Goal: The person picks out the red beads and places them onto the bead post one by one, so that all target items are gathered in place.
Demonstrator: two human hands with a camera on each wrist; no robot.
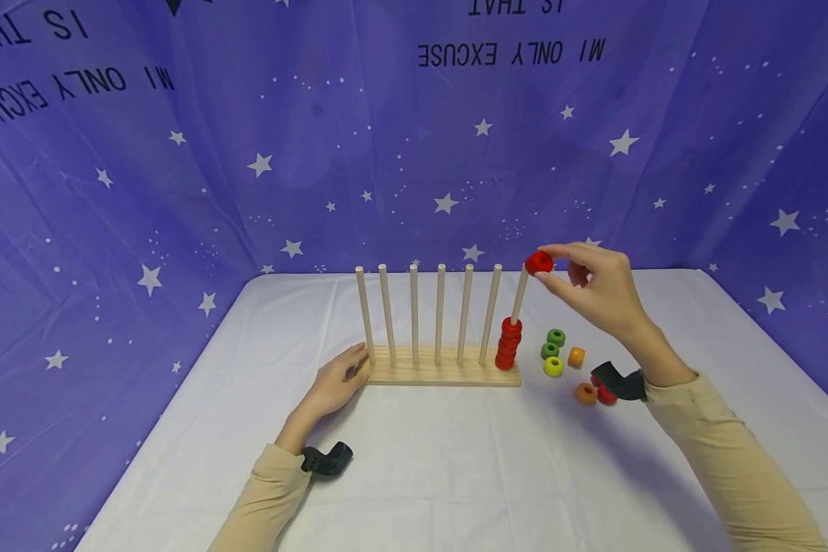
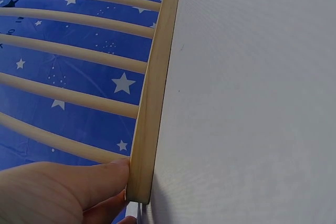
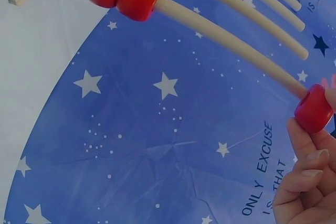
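Note:
My right hand (image 1: 599, 295) pinches a red bead (image 1: 539, 264) between thumb and fingers at the top of the rightmost peg (image 1: 520, 295). In the right wrist view that bead (image 3: 314, 109) meets the peg's tip; whether the tip is inside its hole I cannot tell. Several red beads (image 1: 508, 343) are stacked low on the same peg. The other pegs of the wooden rack (image 1: 441, 376) are bare. At the rack's left end, my left hand (image 1: 336, 381) holds the base, with the thumb (image 2: 107, 179) against it in the left wrist view.
Right of the rack lie loose beads: two green (image 1: 556, 337), one yellow (image 1: 553, 366), an orange one (image 1: 576, 356), a brown-orange one (image 1: 586, 394) and red ones (image 1: 606, 395) partly behind the right wrist strap (image 1: 621, 382). A purple star-printed cloth (image 1: 386, 138) hangs behind the white table (image 1: 441, 475).

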